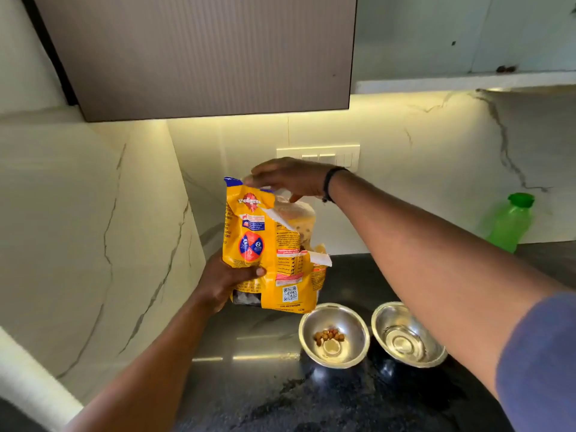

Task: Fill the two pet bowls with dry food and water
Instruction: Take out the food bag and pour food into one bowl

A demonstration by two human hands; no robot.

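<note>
The Pedigree bag (268, 251) is gripped low by the left hand (224, 282) for support, its torn top pinched by the right hand (290, 179), above the kibble bowl (333, 335).

Both hands hold food bag (271, 244) above bowls

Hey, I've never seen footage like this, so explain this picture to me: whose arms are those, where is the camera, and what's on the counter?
There is no machine here. A person wears the camera on their head, so it looks down along their own arms. The left hand grips the lower part of a torn yellow dog food bag, and the right hand touches its top. On the dark counter stand two steel bowls: the left bowl holds a few pieces of dry food, the right bowl seems to hold water. A green bottle stands against the wall.
</note>
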